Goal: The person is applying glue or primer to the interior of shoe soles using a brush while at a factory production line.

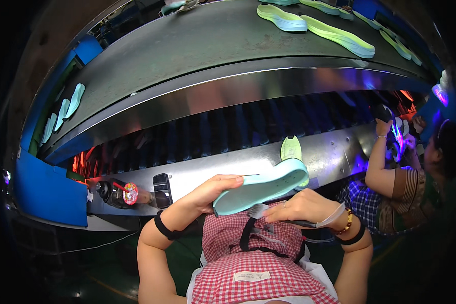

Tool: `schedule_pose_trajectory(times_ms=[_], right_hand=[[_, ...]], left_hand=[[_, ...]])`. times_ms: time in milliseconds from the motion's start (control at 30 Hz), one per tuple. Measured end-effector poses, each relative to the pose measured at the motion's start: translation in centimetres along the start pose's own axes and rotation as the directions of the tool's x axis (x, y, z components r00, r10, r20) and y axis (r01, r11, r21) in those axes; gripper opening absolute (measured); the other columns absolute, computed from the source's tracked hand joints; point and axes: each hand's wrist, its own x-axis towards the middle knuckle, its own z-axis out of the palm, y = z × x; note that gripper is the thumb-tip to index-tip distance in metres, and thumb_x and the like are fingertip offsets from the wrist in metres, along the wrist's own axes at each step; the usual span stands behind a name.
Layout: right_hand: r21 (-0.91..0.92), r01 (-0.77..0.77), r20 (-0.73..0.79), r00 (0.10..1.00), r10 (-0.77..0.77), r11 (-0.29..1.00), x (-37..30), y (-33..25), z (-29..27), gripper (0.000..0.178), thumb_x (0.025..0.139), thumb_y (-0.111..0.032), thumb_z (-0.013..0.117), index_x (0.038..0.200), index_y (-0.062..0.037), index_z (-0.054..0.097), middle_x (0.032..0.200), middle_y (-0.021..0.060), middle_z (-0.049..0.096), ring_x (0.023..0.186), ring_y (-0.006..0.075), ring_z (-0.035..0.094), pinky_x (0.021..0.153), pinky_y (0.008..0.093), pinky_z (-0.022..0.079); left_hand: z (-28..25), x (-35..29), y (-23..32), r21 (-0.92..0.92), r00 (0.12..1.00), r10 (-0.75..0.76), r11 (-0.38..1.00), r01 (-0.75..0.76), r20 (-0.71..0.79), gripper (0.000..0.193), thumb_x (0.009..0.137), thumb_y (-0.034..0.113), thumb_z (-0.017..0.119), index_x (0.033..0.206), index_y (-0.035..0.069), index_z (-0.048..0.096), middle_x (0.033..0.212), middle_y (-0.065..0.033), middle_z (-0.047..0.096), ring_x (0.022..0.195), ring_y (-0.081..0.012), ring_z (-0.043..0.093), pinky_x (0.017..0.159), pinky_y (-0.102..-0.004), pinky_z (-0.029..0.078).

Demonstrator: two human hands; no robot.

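My left hand [219, 191] is closed on the left end of a pale blue shoe sole [261, 188], thumb over its rim. The sole is held tilted above my lap, its hollow side facing me. A brush [257, 211] with light bristles and a dark handle is gripped in my right hand [301, 207]; its bristles are just under the sole's lower edge, and I cannot tell whether they touch it. Just beyond the sole, a yellow-green sole [291, 148] rests on the metal ledge, partly hidden behind the blue one.
Past the metal ledge [223, 158] runs a dark conveyor belt [187, 48] carrying several soles [339, 36]. A phone [162, 190], a dark bottle [111, 194] and a drink cup with a straw [131, 193] stand at left. At right, a co-worker [390, 182] handles a sole under violet light.
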Motion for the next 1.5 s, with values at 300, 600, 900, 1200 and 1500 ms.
schedule_pose_trajectory(times_ms=[300,600,900,1200,1500], right_hand=[[-0.192,-0.128,0.133,0.979,0.155,0.973,-1.5,0.4,-0.7,0.023,0.077,-0.007,0.053,0.098,-0.0116,0.06,0.103,0.0054,0.062,0.085,0.0231,0.062,0.071,0.0296,0.05],[0.441,-0.245,-0.086,0.946,0.313,0.863,-1.8,1.6,1.6,0.024,0.078,-0.009,0.061,0.101,-0.0019,0.061,0.093,0.0111,0.064,0.082,0.0168,0.062,0.073,0.0255,0.048],[0.544,-0.253,-0.716,0.357,0.6,0.8,-2.3,7.3,3.3,0.02,0.08,-0.005,0.055,0.097,0.0042,0.061,0.076,0.0106,0.064,0.058,0.0112,0.059,0.051,0.0199,0.046],[0.783,0.239,-0.602,0.525,0.602,0.574,-4.0,2.0,5.5,0.022,0.077,-0.002,0.055,0.095,0.0103,0.056,0.087,0.0208,0.061,0.044,0.0132,0.053,0.042,0.0211,0.043],[0.881,0.209,-0.47,0.297,0.831,0.424,-6.5,7.8,8.7,0.024,0.08,-0.006,0.057,0.1,0.006,0.052,0.096,0.0186,0.061,0.05,0.0113,0.052,0.048,0.0216,0.045]], left_hand=[[-1.1,-0.1,-1.1,0.026,0.996,0.058,0.998,-0.056,-0.067,0.045,0.086,0.028,0.053,0.118,-0.003,0.047,0.106,-0.0134,0.057,0.09,-0.0171,0.059,0.073,-0.0274,0.05],[-1.8,-0.2,-2.8,-0.204,0.988,0.156,0.967,-0.155,-0.011,0.048,0.087,0.026,0.048,0.123,-0.005,0.039,0.113,-0.018,0.053,0.097,-0.0258,0.058,0.084,-0.0364,0.048],[-0.9,4.1,-7.6,-0.529,0.991,0.129,0.84,-0.121,-0.022,0.047,0.087,0.026,0.046,0.125,-0.001,0.036,0.115,-0.0177,0.051,0.099,-0.0275,0.056,0.081,-0.0427,0.049],[-3.6,-3.2,-2.4,-0.265,0.801,0.584,0.758,-0.596,-0.131,0.056,0.088,0.035,0.038,0.128,-0.003,0.032,0.123,-0.0215,0.045,0.109,-0.0345,0.049,0.093,-0.0494,0.038],[-13.8,-10.2,17.9,-0.407,0.112,0.598,-0.385,-0.828,-0.794,0.065,0.087,0.05,0.03,0.131,0.001,0.025,0.139,-0.0158,0.023,0.128,-0.0318,0.024,0.102,-0.054,0.022]])
